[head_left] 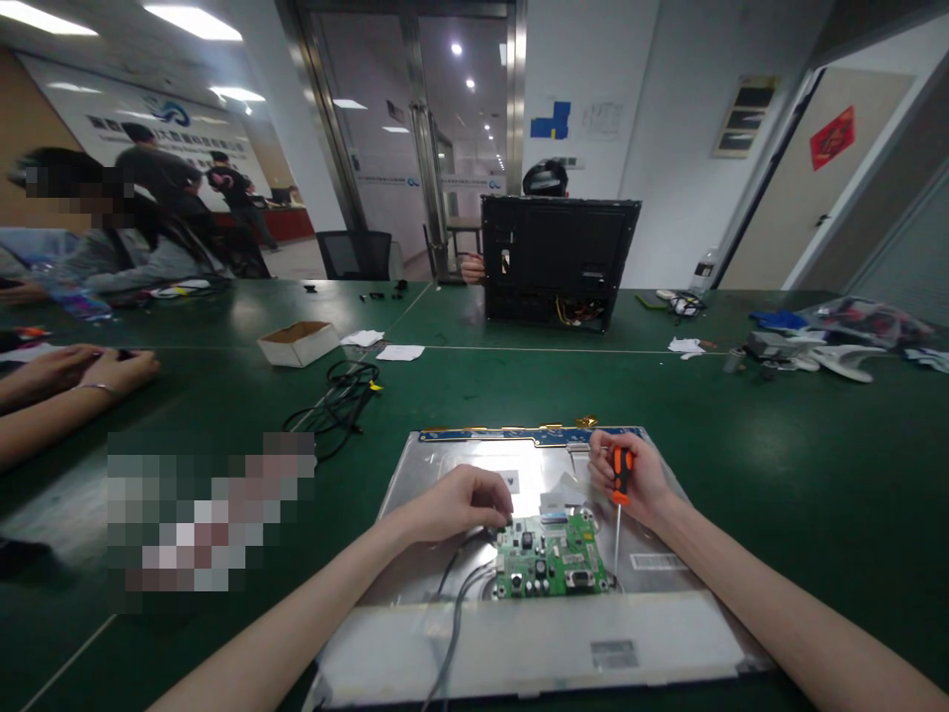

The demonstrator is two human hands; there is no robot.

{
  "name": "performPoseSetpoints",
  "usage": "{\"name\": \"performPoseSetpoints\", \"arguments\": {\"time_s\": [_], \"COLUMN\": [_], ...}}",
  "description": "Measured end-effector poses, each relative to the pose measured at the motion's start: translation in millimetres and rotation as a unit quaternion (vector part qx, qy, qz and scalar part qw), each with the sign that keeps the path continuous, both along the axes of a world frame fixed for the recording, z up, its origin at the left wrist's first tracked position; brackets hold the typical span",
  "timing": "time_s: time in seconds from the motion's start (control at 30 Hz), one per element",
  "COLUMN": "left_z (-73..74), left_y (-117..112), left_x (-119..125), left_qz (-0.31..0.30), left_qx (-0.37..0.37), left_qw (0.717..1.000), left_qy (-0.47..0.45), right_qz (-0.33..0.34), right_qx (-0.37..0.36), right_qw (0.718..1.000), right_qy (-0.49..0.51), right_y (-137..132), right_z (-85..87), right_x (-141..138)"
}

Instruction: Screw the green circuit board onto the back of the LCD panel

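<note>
A flat silver monitor panel [445, 465] lies back-up on the green table in front of me. A small green circuit board [549, 566] sits on its near middle, with grey cables [452, 603] running off toward me. My left hand [460, 502] is curled at the board's upper left corner, fingertips pinched at the cable end there. My right hand [630, 480] grips an orange-and-black screwdriver [620, 494] held upright, its tip down at the board's right edge. A blue strip board [519, 433] runs along the panel's far edge.
A coil of black cable [341, 396] and a small cardboard box [298, 342] lie to the left. An open black computer case [556, 259] stands across the table with a person behind it. Another person's forearms [66, 381] rest at left. Clutter sits far right [830, 346].
</note>
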State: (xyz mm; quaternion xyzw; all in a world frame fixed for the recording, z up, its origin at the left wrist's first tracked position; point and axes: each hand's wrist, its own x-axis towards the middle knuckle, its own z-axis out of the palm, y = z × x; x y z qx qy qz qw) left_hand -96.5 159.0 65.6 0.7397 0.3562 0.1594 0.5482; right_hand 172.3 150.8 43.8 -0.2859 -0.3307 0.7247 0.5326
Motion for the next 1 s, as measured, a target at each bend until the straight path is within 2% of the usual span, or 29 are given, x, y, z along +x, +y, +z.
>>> {"name": "performPoseSetpoints", "arguments": {"time_s": [0.23,0.47,0.77,1.0], "left_z": [0.7,5.4,0.1,5.7], "left_y": [-2.3,3.1,7.4,4.6], "left_x": [2.3,-2.5,-5.8,-4.9], "left_qz": [0.007,-0.015,-0.048,-0.058], "left_qx": [0.024,0.122,0.142,0.145], "left_qw": [0.999,0.991,0.987,0.986], "left_qy": [0.021,0.060,0.052,0.061], "right_qz": [-0.010,-0.018,-0.060,-0.069], "right_qx": [-0.005,-0.019,-0.035,-0.032], "right_qw": [1.000,1.000,0.997,0.996], "right_qy": [-0.002,-0.007,-0.031,-0.036], "right_y": [0.3,0.6,4.4,1.7], "right_z": [0.5,1.0,-4.0,-1.0], "right_x": [-0.5,0.3,-2.3,-5.4]}}
